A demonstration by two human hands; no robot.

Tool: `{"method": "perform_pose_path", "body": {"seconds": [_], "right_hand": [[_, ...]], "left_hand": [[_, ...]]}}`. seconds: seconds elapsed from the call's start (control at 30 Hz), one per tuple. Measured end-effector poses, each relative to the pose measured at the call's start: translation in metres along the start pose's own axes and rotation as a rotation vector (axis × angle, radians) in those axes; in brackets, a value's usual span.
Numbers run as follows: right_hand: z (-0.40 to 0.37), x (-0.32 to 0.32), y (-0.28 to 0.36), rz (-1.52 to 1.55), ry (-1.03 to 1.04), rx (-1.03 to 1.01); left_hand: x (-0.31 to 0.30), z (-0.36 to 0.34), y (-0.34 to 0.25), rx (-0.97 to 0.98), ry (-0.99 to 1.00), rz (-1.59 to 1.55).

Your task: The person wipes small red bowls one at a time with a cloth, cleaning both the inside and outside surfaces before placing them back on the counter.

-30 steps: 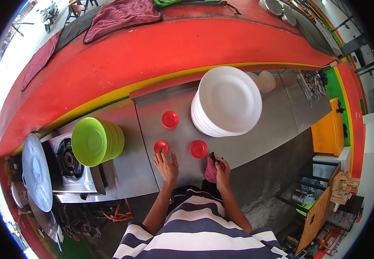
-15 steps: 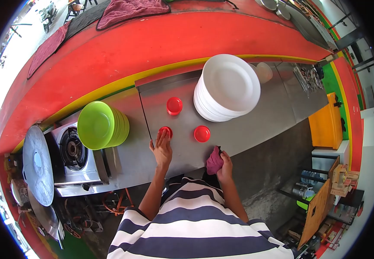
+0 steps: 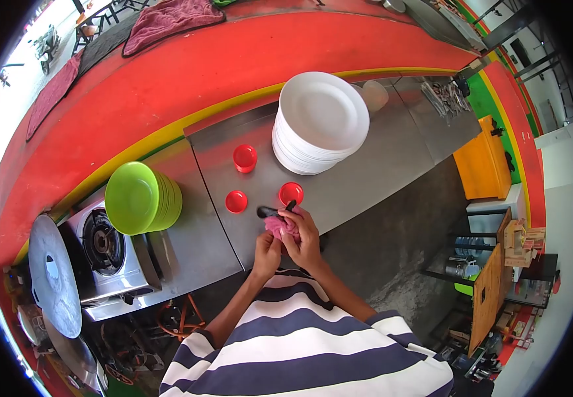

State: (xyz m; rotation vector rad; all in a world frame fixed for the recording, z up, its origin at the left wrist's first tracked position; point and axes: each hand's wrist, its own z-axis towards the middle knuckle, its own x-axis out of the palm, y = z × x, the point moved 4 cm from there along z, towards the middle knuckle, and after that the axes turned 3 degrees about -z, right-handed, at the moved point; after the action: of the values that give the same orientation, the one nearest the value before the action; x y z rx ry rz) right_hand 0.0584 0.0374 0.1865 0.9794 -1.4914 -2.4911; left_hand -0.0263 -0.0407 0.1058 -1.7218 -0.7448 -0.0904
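Observation:
Both hands meet at the counter's front edge around a bunched pink cloth [image 3: 278, 227] with dark edging. My right hand [image 3: 305, 239] is closed on the cloth from the right. On its left side, my left hand [image 3: 268, 255] pinches the cloth's lower part. One red bowl [image 3: 291, 193] sits just beyond the cloth, a second red bowl [image 3: 236, 202] lies to the left, and a third red bowl [image 3: 245, 158] stands farther back. Behind them rises a tall stack of white plates [image 3: 323, 116].
The steel counter [image 3: 213, 178] holds a stack of green bowls [image 3: 133, 198] at left, beside a gas stove [image 3: 104, 241] and a large metal lid [image 3: 53, 278]. Cutlery [image 3: 445, 99] lies at the far right. A red wall [image 3: 167, 86] runs behind.
My left hand has left the nearer left red bowl and moved to the cloth. My right hand has brought the cloth up and left, over the counter edge. The view has shifted somewhat.

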Motion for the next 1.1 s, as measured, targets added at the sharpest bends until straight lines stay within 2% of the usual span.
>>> {"method": "perform_pose_path", "body": {"seconds": [0.03,0.13,0.23,0.33,0.37,0.47,0.5,0.57,0.6,0.63,0.7,0.73,0.83,0.93,1.03,1.1], "right_hand": [[0.002,0.003,0.001,-0.034,-0.027,-0.028],[0.007,0.011,-0.001,0.029,-0.15,0.03],[0.021,0.012,0.008,0.229,-0.068,0.319],[0.023,0.023,-0.017,0.477,-0.146,0.629],[0.019,0.023,-0.037,0.544,-0.053,0.746],[0.015,0.027,-0.056,0.929,-0.161,0.829],[0.015,0.031,-0.063,1.144,-0.211,0.936],[0.001,0.023,-0.063,1.297,-0.183,0.942],[0.005,0.016,-0.043,1.372,-0.167,0.943],[0.007,0.012,-0.03,1.312,-0.212,0.942],[0.005,0.012,-0.011,1.191,-0.308,0.939],[0.001,0.013,-0.013,1.021,-0.285,0.85],[-0.003,0.008,-0.022,0.575,-0.23,0.596],[0.003,-0.005,-0.032,0.382,-0.202,0.499],[0.014,-0.018,-0.035,0.165,-0.154,0.345],[0.027,-0.023,-0.025,-0.008,-0.1,0.248]], "left_hand": [[-0.005,0.0,0.0,-0.003,0.044,0.027],[-0.002,-0.011,-0.01,0.037,0.003,0.027],[0.005,-0.016,-0.039,0.289,-0.021,0.22],[0.002,-0.021,-0.047,0.257,-0.032,0.34],[0.002,-0.022,-0.05,0.219,-0.023,0.307],[0.0,-0.019,-0.054,0.151,-0.015,0.154],[0.0,-0.015,-0.053,0.154,-0.02,0.066],[0.002,-0.012,-0.049,0.122,-0.078,-0.149],[0.012,-0.011,-0.064,0.09,-0.129,-0.277],[0.018,-0.011,-0.071,0.056,-0.181,-0.406],[0.023,-0.007,-0.06,0.045,-0.151,-0.437],[0.025,-0.006,-0.055,0.036,-0.133,-0.451],[0.027,-0.008,-0.052,0.073,-0.082,-0.248],[0.031,-0.006,-0.057,0.159,-0.022,-0.014],[0.031,-0.003,-0.068,0.029,0.011,-0.007],[0.019,0.002,-0.063,0.013,0.016,0.048]]}}
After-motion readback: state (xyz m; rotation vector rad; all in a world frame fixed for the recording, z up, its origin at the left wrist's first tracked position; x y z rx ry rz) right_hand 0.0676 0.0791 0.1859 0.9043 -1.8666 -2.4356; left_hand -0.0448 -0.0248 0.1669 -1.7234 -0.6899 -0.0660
